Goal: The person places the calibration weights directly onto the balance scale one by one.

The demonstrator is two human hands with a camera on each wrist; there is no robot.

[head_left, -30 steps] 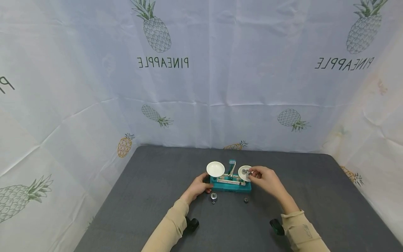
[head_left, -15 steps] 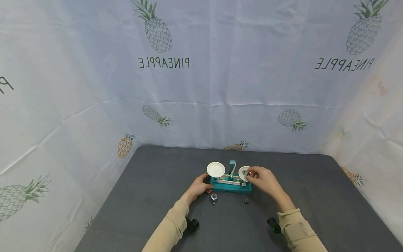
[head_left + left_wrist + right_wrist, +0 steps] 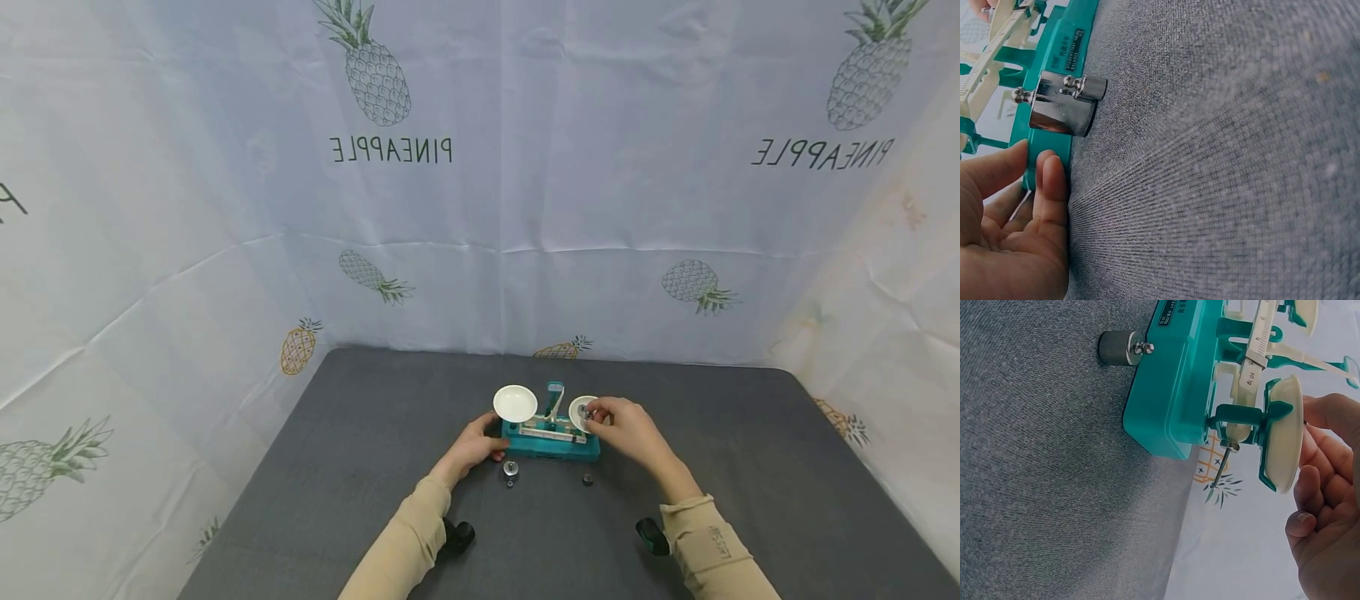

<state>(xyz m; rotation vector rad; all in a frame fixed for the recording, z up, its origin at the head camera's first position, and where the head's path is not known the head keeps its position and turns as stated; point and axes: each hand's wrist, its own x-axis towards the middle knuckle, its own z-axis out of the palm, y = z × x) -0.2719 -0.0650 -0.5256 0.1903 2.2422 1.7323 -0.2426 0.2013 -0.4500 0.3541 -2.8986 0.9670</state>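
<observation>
A green two-pan balance scale [image 3: 555, 449] stands on the dark table. My left hand [image 3: 469, 446] grips the left end of its base, thumb and fingers around the corner in the left wrist view. The left pan [image 3: 514, 403] holds nothing. Over the right pan [image 3: 573, 415], my right hand [image 3: 632, 427] pinches a small metal weight [image 3: 588, 413] at the pan's surface; the fingers partly hide it. The right wrist view shows those fingertips behind the pan's rim [image 3: 1286, 434], with the weight mostly hidden.
A large chrome weight [image 3: 1060, 112] and a tiny one [image 3: 1092, 87] stand before the base's left part. Another small weight [image 3: 1116, 348] stands before its right part. A pineapple-print curtain [image 3: 480, 167] hangs behind the table [image 3: 360, 433].
Over the first half second my right hand shifted slightly left, further over the right pan; since then it has hardly moved. My left hand stays on the base.
</observation>
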